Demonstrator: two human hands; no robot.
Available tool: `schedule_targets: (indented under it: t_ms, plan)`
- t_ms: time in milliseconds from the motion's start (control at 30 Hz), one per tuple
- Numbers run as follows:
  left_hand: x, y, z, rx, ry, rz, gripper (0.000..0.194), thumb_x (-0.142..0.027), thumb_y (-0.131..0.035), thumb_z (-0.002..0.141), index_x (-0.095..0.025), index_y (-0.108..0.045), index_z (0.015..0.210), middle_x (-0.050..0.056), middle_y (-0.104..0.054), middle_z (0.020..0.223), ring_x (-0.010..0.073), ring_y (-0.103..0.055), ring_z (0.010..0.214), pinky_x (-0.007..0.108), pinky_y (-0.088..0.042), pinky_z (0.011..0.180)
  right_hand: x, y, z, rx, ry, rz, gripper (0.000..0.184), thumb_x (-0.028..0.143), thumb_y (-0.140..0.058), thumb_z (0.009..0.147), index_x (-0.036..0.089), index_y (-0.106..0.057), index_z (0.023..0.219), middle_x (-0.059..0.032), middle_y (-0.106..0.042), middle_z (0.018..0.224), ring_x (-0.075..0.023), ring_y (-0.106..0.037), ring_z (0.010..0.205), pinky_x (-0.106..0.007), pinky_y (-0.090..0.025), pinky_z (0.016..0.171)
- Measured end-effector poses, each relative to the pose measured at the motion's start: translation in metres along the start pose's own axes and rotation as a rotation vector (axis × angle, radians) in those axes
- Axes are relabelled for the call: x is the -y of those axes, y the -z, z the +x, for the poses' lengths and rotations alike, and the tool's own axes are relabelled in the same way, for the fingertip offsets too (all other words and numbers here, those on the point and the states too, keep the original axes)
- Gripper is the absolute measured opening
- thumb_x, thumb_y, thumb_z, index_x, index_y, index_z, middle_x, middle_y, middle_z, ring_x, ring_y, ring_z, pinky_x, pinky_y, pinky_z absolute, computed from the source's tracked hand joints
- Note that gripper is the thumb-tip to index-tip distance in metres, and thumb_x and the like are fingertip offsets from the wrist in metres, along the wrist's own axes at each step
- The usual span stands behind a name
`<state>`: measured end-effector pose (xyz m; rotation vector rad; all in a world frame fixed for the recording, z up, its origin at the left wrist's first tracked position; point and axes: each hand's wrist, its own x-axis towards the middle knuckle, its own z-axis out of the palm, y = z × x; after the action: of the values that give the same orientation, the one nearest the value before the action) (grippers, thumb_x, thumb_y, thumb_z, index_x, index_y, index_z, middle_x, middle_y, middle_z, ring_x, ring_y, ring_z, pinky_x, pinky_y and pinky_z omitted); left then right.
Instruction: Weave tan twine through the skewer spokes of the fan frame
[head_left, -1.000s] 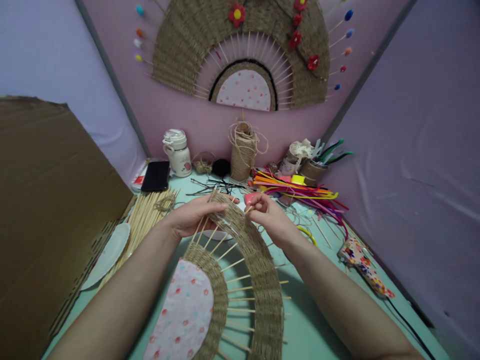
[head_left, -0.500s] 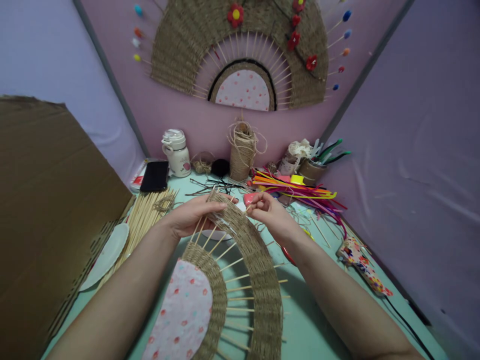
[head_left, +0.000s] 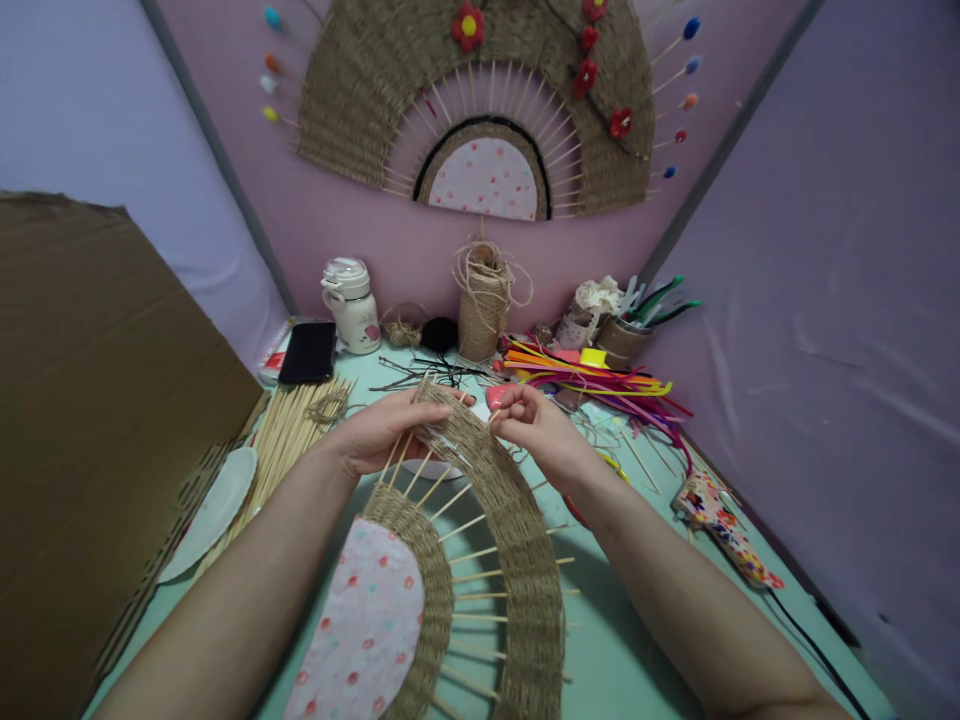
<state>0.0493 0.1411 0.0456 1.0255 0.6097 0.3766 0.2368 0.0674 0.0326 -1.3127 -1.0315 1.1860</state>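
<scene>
Woven fan (head_left: 439, 582); bottle print (head_left: 369, 331) unreadably small

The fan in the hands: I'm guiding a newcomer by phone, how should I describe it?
Start at the pale green table. Between the forearms, its far end in the left hand, is a curved woven fan with a red-dotted pale centre. Unlike the similar fan on the pink wall, its visible stick ends carry no coloured tips.

Held fan (head_left: 529, 545) cut by bottom edge, wall fan (head_left: 356, 110) by top.
</scene>
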Motion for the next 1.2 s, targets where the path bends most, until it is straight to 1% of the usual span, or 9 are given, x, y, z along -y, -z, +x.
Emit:
schedule_targets:
  t_ms: [200, 367, 533, 633, 733, 800, 900, 1033, 1200]
  plan:
    - [-0.001, 0.0, -0.001, -0.002, -0.006, 0.015, 0.037, -0.024, -0.068, 0.074, -0.019, -0.06, 0.11, 0.008, -0.069, 0.094, 0.0187, -0.064, 0.079, 0.035, -0.054, 0.069, 0.0, 0.009, 0.002, -0.001, -0.028, -0.015, 0.027, 0.022, -0.06, 0.061, 0.021, -0.044, 0.083, 0.0036, -0.06, 0.069, -0.0144, -0.055, 0.071, -0.028, -0.037, 0.069]
    - [-0.001, 0.002, 0.0, 0.013, -0.012, 0.015, 0.038, -0.025, -0.068, 0.074, -0.019, -0.06, 0.111, 0.008, -0.068, 0.097, 0.0186, -0.064, 0.08, 0.035, -0.054, 0.071, -0.001, 0.005, 0.001, 0.039, 0.008, 0.022, 0.031, 0.018, -0.063, 0.059, 0.021, -0.041, 0.081, 0.0059, -0.056, 0.067, -0.0112, -0.052, 0.065, -0.026, -0.036, 0.067]
    - [0.001, 0.004, 0.0, 0.02, -0.01, 0.014, 0.036, -0.024, -0.067, 0.075, -0.019, -0.06, 0.11, 0.008, -0.068, 0.096, 0.0179, -0.064, 0.079, 0.035, -0.054, 0.07, 0.0, -0.001, -0.002, 0.024, 0.025, 0.017, 0.032, 0.016, -0.063, 0.058, 0.021, -0.041, 0.08, 0.0084, -0.052, 0.063, -0.0091, -0.048, 0.059, -0.024, -0.035, 0.063]
    - [0.001, 0.003, 0.0, 0.007, -0.016, 0.003, 0.036, -0.023, -0.067, 0.074, -0.019, -0.061, 0.11, 0.008, -0.068, 0.094, 0.0172, -0.063, 0.077, 0.033, -0.054, 0.069, 0.008, 0.003, -0.006, 0.037, 0.004, -0.035, 0.03, 0.019, -0.063, 0.061, 0.022, -0.041, 0.082, 0.0068, -0.054, 0.065, -0.0113, -0.051, 0.065, -0.025, -0.036, 0.066]
    - [0.001, 0.003, 0.0, -0.005, -0.011, -0.001, 0.036, -0.023, -0.068, 0.074, -0.019, -0.061, 0.109, 0.007, -0.068, 0.091, 0.0169, -0.063, 0.076, 0.032, -0.054, 0.067, 0.016, 0.008, -0.009, 0.058, -0.026, -0.088, 0.027, 0.022, -0.062, 0.066, 0.022, -0.044, 0.085, 0.003, -0.06, 0.074, -0.0146, -0.056, 0.077, -0.028, -0.038, 0.071]
    - [0.0, 0.003, 0.0, -0.001, -0.007, 0.001, 0.036, -0.023, -0.068, 0.074, -0.019, -0.061, 0.109, 0.007, -0.068, 0.092, 0.0172, -0.064, 0.076, 0.032, -0.053, 0.067, 0.017, 0.01, -0.009, 0.049, -0.025, -0.093, 0.025, 0.024, -0.061, 0.067, 0.022, -0.044, 0.085, 0.0015, -0.062, 0.078, -0.0154, -0.057, 0.079, -0.029, -0.039, 0.073]
    - [0.001, 0.004, 0.0, -0.004, -0.01, 0.007, 0.035, -0.023, -0.068, 0.074, -0.019, -0.061, 0.107, 0.007, -0.068, 0.093, 0.0169, -0.064, 0.077, 0.031, -0.053, 0.067, 0.013, 0.009, -0.006, 0.036, -0.012, -0.073, 0.028, 0.026, -0.065, 0.065, 0.022, -0.043, 0.083, 0.0026, -0.06, 0.074, -0.0143, -0.056, 0.074, -0.029, -0.04, 0.071]
    - [0.001, 0.003, 0.001, -0.002, -0.011, 0.014, 0.033, -0.024, -0.067, 0.074, -0.02, -0.061, 0.106, 0.006, -0.068, 0.093, 0.0168, -0.063, 0.078, 0.033, -0.053, 0.069, 0.005, 0.005, -0.003, 0.085, -0.009, -0.028, 0.036, 0.026, -0.069, 0.06, 0.021, -0.042, 0.083, 0.0055, -0.057, 0.067, -0.0114, -0.054, 0.065, -0.027, -0.04, 0.068]
    - [-0.001, 0.001, 0.0, 0.007, -0.005, 0.011, 0.033, -0.024, -0.068, 0.074, -0.019, -0.062, 0.106, 0.007, -0.067, 0.093, 0.0171, -0.063, 0.078, 0.033, -0.054, 0.068, 0.006, 0.006, -0.004, 0.145, 0.0, -0.017, 0.04, 0.025, -0.071, 0.06, 0.021, -0.042, 0.086, 0.0048, -0.058, 0.069, -0.0108, -0.054, 0.066, -0.027, -0.04, 0.067]
